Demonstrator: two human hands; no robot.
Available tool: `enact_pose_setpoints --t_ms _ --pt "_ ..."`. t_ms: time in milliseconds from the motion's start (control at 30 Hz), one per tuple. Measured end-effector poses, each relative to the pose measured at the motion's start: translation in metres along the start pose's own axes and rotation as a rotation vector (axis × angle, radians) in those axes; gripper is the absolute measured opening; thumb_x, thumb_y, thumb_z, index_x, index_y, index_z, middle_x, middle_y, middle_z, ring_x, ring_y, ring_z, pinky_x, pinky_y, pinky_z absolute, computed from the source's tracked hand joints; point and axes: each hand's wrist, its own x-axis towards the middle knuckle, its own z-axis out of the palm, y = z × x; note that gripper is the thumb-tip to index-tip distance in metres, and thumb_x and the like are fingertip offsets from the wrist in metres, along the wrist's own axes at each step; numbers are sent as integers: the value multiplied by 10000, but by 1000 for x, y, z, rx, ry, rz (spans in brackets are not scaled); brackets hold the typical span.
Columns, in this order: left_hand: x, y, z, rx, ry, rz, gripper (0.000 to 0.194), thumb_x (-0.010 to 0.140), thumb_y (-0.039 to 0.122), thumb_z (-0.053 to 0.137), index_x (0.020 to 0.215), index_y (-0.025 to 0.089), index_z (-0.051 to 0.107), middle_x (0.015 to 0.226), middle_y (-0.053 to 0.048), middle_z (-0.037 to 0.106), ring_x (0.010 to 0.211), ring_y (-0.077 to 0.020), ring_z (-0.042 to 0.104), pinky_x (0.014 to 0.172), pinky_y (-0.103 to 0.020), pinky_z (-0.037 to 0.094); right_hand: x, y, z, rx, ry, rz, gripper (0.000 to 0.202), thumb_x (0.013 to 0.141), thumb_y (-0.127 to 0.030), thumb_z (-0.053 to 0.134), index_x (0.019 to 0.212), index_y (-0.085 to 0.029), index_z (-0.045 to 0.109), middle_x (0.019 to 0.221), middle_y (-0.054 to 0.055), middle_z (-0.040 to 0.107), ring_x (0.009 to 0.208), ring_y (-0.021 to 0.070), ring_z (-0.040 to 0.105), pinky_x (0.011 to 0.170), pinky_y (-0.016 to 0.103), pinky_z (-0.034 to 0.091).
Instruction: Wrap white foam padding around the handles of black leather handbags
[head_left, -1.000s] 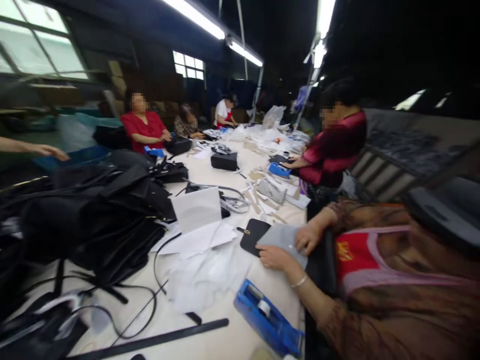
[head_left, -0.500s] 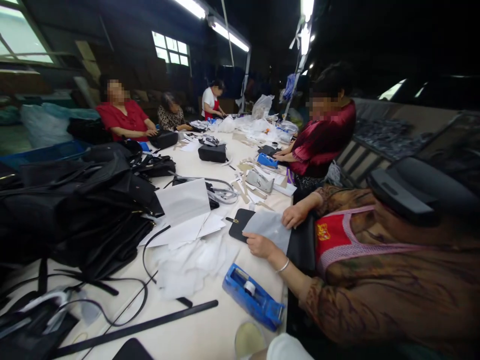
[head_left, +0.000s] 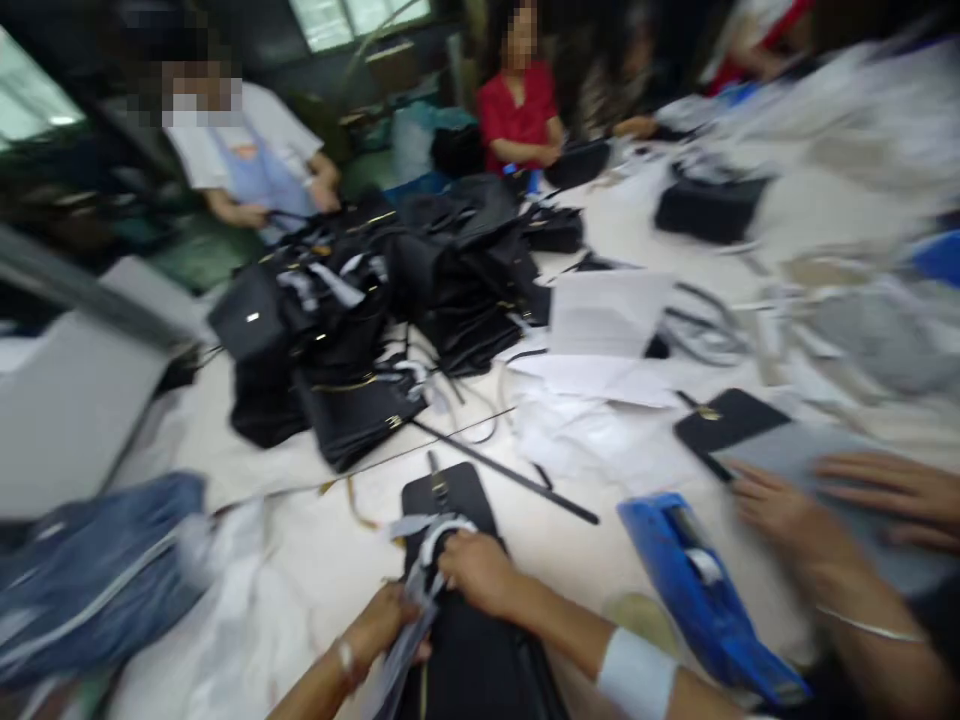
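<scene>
A black bag point(head_left: 472, 650) with a rounded flap lies on the table right in front of me. My left hand point(head_left: 394, 620) is closed on a strip of clear plastic point(head_left: 409, 650) at the bag's left side. Over the bag's middle, my right hand point(head_left: 476, 570) has its fingers curled at a white wrapped loop point(head_left: 439, 535). Motion blur softens the fingertips. A small buckle point(head_left: 438, 486) shows on the flap beyond both hands.
A blue tape dispenser point(head_left: 705, 590) stands to the right, beside a co-worker's hands point(head_left: 795, 510) on grey sheet. Black bags point(head_left: 337, 340) are piled ahead, papers point(head_left: 607, 320) at centre right, blue denim point(head_left: 97, 580) at left. Another person point(head_left: 255, 150) stands behind the pile.
The view has swung left and down. Both my hands and the black bag between them are now in sight, and a person in a light blue apron has appeared at the left.
</scene>
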Motion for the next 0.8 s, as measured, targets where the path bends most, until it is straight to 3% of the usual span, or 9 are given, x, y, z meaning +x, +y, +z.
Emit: enact_pose_setpoints --t_ms 67,133,267,467,533,633,700,800 --pt "13 -27 -17 -166 60 -46 127 850 176 506 807 98 596 666 -23 633 584 -139 618 586 -284 526 27 -31 39 -41 -77 -117 119 795 -166 517 794 -170 637 841 68 616 848 196 515 748 289 393" --pt "29 -45 -23 -294 71 -44 111 803 119 506 728 102 586 553 -23 616 516 -153 620 534 -270 520 40 -38 56 -50 -125 -170 139 811 -149 498 795 -168 634 826 70 607 846 196 505 759 293 386" --pt "51 -52 -16 -421 31 13 72 746 122 539 690 101 579 506 -40 624 457 -163 618 466 -260 512 41 -27 51 -10 -169 -152 151 825 -127 482 809 -177 624 826 55 591 857 186 508 766 285 393" --pt "50 -52 -24 -449 -23 65 177 764 193 531 625 88 567 506 -63 619 407 -142 592 387 -221 478 3 -41 45 141 152 151 139 879 -166 433 956 -172 549 875 54 578 817 172 554 759 288 437" --pt "49 -55 -27 -451 -26 64 178 766 207 544 636 88 561 522 -64 624 403 -133 587 378 -211 471 -8 -48 49 141 162 187 173 885 -167 426 1022 -163 532 880 62 585 817 177 567 754 284 447" --pt "49 -58 -26 -448 -30 53 179 781 221 551 669 81 559 534 -65 627 415 -133 593 384 -204 476 -9 -53 54 37 174 233 331 874 -134 426 1203 -153 460 1043 104 553 911 189 564 783 279 445" --pt "49 -58 -25 -445 -33 47 175 800 217 535 697 77 557 545 -71 632 442 -146 613 402 -213 492 -2 -53 55 -42 158 271 315 880 -124 408 1180 -166 496 1065 106 534 890 179 567 769 263 436" --pt "50 -59 -25 -445 -40 34 167 832 179 477 724 74 549 566 -91 643 503 -175 649 457 -253 532 12 -49 57 -89 86 269 230 890 -125 391 972 -176 599 962 70 551 786 145 563 724 234 414"
